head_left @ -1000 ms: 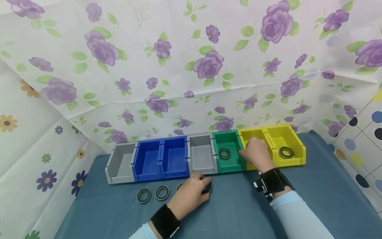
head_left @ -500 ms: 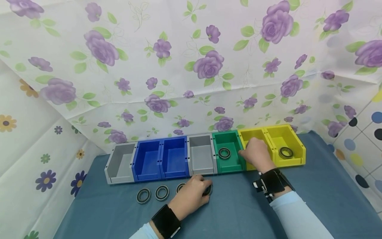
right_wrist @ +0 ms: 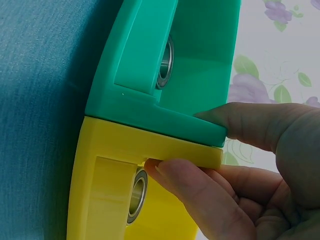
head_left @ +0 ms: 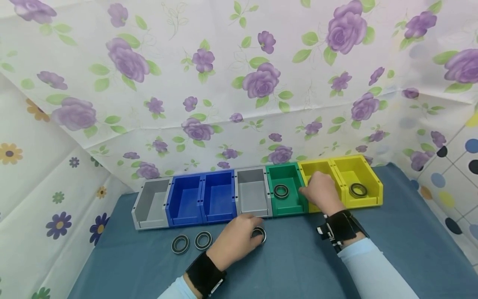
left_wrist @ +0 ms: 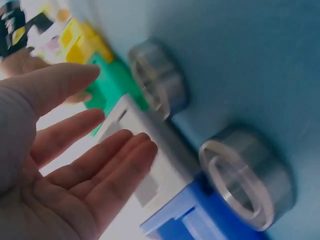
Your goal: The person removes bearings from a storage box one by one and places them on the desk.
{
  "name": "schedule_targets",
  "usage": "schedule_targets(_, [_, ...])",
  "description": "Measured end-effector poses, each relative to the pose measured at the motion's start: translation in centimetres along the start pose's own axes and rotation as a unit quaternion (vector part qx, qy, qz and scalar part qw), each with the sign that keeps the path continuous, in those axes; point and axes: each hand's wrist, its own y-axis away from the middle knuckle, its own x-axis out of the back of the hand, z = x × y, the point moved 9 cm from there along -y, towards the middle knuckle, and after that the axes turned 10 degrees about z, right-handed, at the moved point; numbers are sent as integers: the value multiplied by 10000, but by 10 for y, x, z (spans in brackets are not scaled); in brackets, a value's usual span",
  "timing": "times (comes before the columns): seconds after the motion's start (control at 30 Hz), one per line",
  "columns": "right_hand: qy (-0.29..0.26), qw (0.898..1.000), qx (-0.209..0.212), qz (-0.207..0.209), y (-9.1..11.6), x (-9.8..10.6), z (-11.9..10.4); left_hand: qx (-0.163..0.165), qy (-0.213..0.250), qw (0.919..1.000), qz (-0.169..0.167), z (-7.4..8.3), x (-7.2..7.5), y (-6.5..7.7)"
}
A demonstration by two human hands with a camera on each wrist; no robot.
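My left hand (head_left: 233, 240) is over the blue cloth before the bins, fingers spread and holding nothing. Just beyond its fingertips lies a metal ball bearing (head_left: 260, 235). Another bearing (left_wrist: 250, 175), near the blue bin in the left wrist view, is hidden under this hand in the head view. My right hand (head_left: 323, 192) pinches the adjoining walls of the green bin (right_wrist: 200, 125) and yellow bin (right_wrist: 170, 150), its thumb on the green side and a finger on the yellow. One bearing (right_wrist: 166, 62) is in the green bin, another (right_wrist: 137, 195) in that yellow bin.
Two bearings lie farther left, one (head_left: 180, 244) beside the other (head_left: 203, 240). The bin row also has a grey bin (head_left: 254, 195), blue bins (head_left: 218, 197), a far-left grey bin (head_left: 151, 203) and a right yellow bin (head_left: 358, 174) with a bearing (head_left: 358, 190). Flowered sheeting stands behind.
My left hand has let go of the bearing and drawn slightly left, now covering the third bearing of the row. The right hand stays in place.
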Motion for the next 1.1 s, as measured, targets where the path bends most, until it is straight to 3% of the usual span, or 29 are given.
schedule_targets(0.1, [16,10000,44,32,-1,1,-1,139,259,9982,528,-4,23,-7])
schedule_targets(0.23, [35,10000,50,34,-1,1,-1,519,502,9887,1314,-16,52,-16])
schedule_targets(0.3, [29,10000,38,21,-1,1,-1,756,521,9813,1692,-24,62,-18])
schedule_targets(0.4, [40,10000,22,2,-1,1,-1,1134,430,9724,1992,-37,69,-21])
schedule_targets(0.5, [65,10000,-20,-7,0,1,-1,1567,387,9680,1920,-49,66,-23])
schedule_targets(0.63, [76,9999,-69,-19,0,0,0,2018,373,9661,1567,-63,55,-25])
schedule_targets(1.1, [16,10000,-48,-8,-1,-1,2,2356,429,9613,1359,-80,36,-32])
